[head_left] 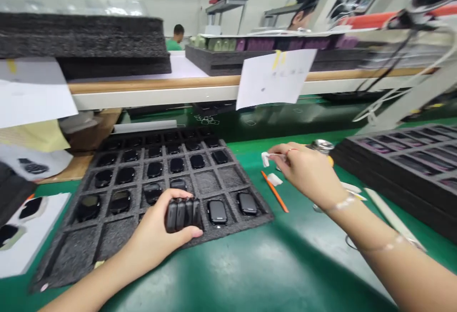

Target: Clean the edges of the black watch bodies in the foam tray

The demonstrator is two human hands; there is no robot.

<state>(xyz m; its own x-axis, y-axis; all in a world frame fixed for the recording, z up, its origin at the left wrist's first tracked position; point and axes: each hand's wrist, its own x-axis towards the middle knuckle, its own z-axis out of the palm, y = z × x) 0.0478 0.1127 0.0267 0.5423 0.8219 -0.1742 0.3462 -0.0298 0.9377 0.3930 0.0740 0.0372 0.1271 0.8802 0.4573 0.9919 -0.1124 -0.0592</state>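
My left hand [160, 228] is closed round a row of several black smartwatch bodies [183, 214], standing on edge side by side above the front of a dark foam tray [209, 182]. More black smartwatches [217, 211] lie face up in many of the tray's compartments. To the right, over the green bench, the fingers of my right hand [300, 166] pinch a thin white stick with a white wad [264, 159] at its tip. Just below that hand are a crumpled white piece [274, 179] and an orange stick [274, 191].
A raised shelf [214, 90] with foam trays and hanging paper crosses the back. Another foam tray [400, 169] stands at right, near a metal-topped container [322, 146]. White sheets with watches [33, 207] lie at left. Two people are beyond the shelf.
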